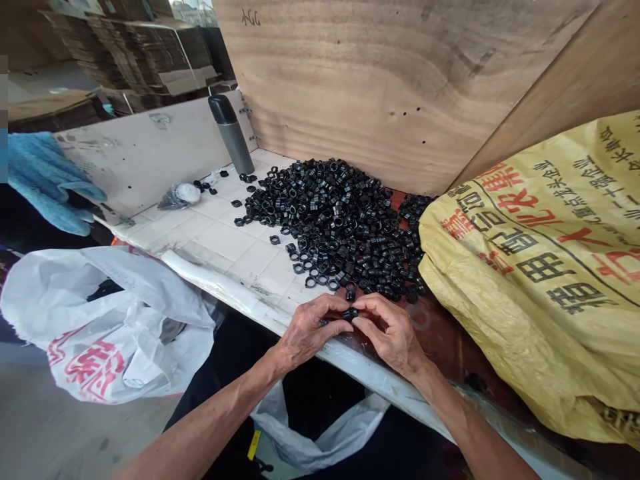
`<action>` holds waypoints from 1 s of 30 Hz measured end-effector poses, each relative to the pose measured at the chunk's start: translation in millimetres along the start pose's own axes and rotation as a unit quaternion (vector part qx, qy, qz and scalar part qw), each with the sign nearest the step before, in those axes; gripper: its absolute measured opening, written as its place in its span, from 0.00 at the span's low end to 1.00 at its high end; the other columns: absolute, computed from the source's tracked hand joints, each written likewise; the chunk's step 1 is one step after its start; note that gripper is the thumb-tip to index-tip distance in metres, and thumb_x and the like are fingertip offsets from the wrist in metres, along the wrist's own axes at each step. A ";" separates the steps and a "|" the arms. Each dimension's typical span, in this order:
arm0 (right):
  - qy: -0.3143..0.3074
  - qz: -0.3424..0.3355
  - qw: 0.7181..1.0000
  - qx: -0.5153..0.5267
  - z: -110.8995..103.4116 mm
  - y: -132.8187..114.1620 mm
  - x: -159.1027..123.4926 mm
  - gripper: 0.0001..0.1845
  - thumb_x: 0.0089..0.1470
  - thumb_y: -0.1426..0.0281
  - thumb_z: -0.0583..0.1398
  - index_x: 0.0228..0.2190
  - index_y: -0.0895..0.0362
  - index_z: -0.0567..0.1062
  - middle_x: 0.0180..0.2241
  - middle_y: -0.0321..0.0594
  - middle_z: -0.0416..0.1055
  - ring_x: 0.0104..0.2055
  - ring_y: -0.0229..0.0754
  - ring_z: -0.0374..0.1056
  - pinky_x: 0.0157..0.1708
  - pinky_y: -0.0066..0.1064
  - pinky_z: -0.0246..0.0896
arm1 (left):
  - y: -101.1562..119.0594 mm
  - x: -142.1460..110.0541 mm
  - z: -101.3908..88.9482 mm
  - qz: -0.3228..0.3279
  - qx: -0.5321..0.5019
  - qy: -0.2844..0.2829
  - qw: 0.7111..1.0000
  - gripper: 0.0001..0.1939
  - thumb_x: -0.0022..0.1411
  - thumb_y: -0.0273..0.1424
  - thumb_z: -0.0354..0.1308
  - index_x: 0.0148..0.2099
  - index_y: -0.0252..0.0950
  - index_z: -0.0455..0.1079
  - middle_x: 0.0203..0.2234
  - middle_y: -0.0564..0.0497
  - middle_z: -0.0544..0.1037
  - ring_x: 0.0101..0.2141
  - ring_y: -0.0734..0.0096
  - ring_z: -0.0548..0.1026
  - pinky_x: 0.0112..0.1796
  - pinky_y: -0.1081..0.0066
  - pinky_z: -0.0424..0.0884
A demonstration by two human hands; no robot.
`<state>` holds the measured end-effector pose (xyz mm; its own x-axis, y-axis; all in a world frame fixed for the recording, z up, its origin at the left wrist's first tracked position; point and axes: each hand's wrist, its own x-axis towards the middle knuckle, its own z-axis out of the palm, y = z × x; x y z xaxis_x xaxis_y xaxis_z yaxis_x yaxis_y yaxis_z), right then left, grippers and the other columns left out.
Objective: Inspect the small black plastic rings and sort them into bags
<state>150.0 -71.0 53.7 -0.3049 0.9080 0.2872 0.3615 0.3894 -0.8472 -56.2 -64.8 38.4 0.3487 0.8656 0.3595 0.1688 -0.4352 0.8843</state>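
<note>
My left hand (316, 328) and my right hand (389, 328) meet at the table's front edge. Between their thumbs and fingertips they pinch a small black plastic part (350, 313), held from both sides. Its exact shape is partly covered by the fingers. Just beyond the fingertips lies a big heap of black plastic rings (330, 213), with several loose ones spread at its left. One black ring (351, 288) stands right behind the held part.
A grey bottle (233, 137) stands at the back left, near a small clear bag (181, 196). A yellow printed sack (540, 280) covers the right side. White sacks (175, 360) hang below the front edge (235, 293). A plywood board (360, 87) closes the back. A blue glove (47, 180) lies at left.
</note>
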 end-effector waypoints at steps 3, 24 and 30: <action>0.004 0.005 1.000 -0.006 0.9 1.6 -1.1 0.07 0.59 0.71 0.61 0.41 0.53 0.75 0.38 0.39 0.74 0.36 0.40 0.71 0.36 0.30 0.68 | -1.5 -0.4 0.0 0.033 0.017 0.010 0.999 0.12 0.63 0.30 0.65 0.49 0.38 0.73 0.42 0.48 0.80 0.45 0.68 0.79 0.48 0.67 0.77; 0.016 0.013 0.998 0.062 -1.1 0.5 2.2 0.05 0.61 0.71 0.61 0.38 0.52 0.79 0.40 0.39 0.73 0.43 0.41 0.71 0.41 0.30 0.67 | -2.0 1.6 2.2 0.035 -0.026 0.023 0.999 0.13 0.63 0.29 0.64 0.50 0.39 0.75 0.41 0.47 0.81 0.43 0.68 0.79 0.48 0.66 0.77; 0.025 -0.020 0.999 0.028 0.8 2.8 0.9 0.07 0.60 0.73 0.60 0.41 0.52 0.74 0.41 0.39 0.73 0.45 0.44 0.71 0.48 0.36 0.66 | -1.9 2.0 2.3 0.003 -0.041 0.024 0.999 0.11 0.62 0.32 0.65 0.48 0.39 0.77 0.40 0.47 0.81 0.42 0.66 0.80 0.48 0.65 0.77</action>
<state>150.0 -69.3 51.2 -0.2727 0.8992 0.3421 0.2993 0.4172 -0.8581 -53.6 -62.8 36.7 0.3043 0.8745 0.3777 0.0890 -0.4209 0.9028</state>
